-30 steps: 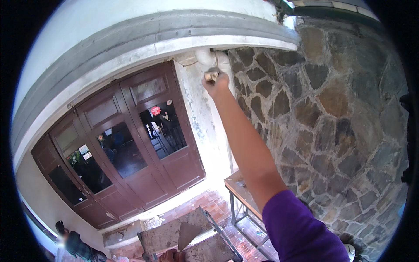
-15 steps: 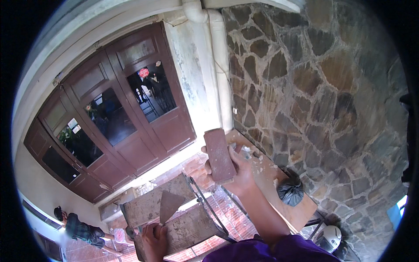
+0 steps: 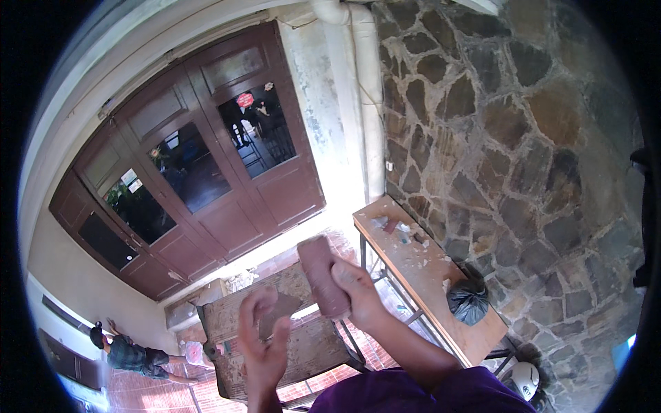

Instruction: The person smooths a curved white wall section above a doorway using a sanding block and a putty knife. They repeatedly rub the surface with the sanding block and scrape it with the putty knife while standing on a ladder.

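Note:
My right hand [image 3: 354,282] grips a flat, reddish-brown brick-like block [image 3: 322,277], tilted upright and slightly blurred. To its left, my left hand [image 3: 261,344] is raised with fingers spread, holding nothing, above a worn folding workbench [image 3: 303,351] with two scuffed wooden boards. Behind those fingers shows the triangular blade of a scraper [image 3: 282,303], lying on the bench. Its handle is hidden by my left hand.
A wooden table [image 3: 420,275] with scattered chips and a black plastic bag [image 3: 468,303] stands along the stone wall [image 3: 509,165]. Near its end is a white helmet [image 3: 525,378]. Brown panelled doors [image 3: 200,158] rise ahead. Another person [image 3: 141,358] is at far left.
My left hand has let go of the scraper and lifted toward the block, fingers spreading. The block has come lower and left in my right hand. The view has shifted, showing more of the table.

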`<state>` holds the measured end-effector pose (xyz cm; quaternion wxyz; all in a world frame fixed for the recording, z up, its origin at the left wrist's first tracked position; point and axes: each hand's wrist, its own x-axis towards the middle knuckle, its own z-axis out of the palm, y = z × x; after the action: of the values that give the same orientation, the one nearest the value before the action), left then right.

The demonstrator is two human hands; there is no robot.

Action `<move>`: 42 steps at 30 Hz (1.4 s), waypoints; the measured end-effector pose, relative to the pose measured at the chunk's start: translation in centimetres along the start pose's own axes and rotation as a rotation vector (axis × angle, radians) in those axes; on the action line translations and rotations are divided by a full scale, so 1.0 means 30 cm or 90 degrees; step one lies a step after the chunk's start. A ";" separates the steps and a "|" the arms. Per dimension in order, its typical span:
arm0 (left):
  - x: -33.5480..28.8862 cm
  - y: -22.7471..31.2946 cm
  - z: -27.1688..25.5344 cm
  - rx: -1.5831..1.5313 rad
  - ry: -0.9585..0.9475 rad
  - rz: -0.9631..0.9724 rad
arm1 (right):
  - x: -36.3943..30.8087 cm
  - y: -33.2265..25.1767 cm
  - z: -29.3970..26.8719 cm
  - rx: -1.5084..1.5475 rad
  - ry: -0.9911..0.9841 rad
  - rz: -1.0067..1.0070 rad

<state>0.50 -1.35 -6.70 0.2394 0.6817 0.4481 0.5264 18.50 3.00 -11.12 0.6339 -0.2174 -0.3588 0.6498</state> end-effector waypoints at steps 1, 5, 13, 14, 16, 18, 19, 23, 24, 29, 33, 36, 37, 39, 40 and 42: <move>0.020 0.005 0.022 0.005 -0.010 -0.018 | -0.009 0.027 0.006 -0.081 0.012 -0.031; 0.090 -0.012 0.073 0.040 -0.093 -0.043 | -0.049 0.092 -0.016 -0.078 0.049 0.063; -0.017 -0.098 -0.029 0.275 -0.011 -0.098 | -0.032 -0.019 -0.283 -0.328 0.224 -0.121; -0.046 -0.103 -0.061 0.418 -0.010 -0.041 | -0.027 -0.026 -0.310 -0.336 0.235 -0.143; -0.111 -0.110 -0.100 0.639 -0.039 0.007 | -0.041 -0.016 -0.340 -0.342 0.236 -0.079; -0.166 -0.117 -0.123 0.794 -0.091 -0.017 | -0.056 0.012 -0.354 -0.328 0.230 -0.073; -0.178 -0.126 -0.124 0.723 -0.088 -0.049 | -0.054 0.028 -0.359 -0.324 0.243 -0.039; -0.164 -0.141 -0.126 0.523 -0.044 -0.143 | -0.030 0.065 -0.383 -0.164 0.276 -0.041; -0.143 -0.137 -0.127 0.532 -0.027 -0.099 | -0.008 0.062 -0.392 -0.106 0.284 -0.068; -0.024 -0.060 -0.053 0.356 -0.150 -0.047 | 0.100 0.012 -0.409 0.121 0.232 -0.155; 0.071 0.005 0.101 0.259 -0.306 0.073 | 0.161 -0.029 -0.354 0.137 0.240 -0.215; 0.130 0.026 0.210 0.229 -0.316 0.098 | 0.162 -0.057 -0.287 0.141 0.262 -0.233; 0.151 0.027 0.234 0.246 -0.320 0.100 | 0.152 -0.061 -0.261 0.139 0.274 -0.232; 0.187 0.020 0.277 0.267 -0.322 0.112 | 0.136 -0.044 -0.197 0.061 0.275 -0.313; 0.204 0.014 0.287 0.253 -0.299 0.115 | 0.131 -0.031 -0.171 0.088 0.291 -0.278; 0.214 0.012 0.296 0.241 -0.261 0.094 | 0.136 -0.027 -0.161 0.069 0.322 -0.258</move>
<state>9.19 5.30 -6.14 0.1546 0.8373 0.4296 0.3007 22.20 7.88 -12.95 0.8301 -0.2620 -0.1906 0.4539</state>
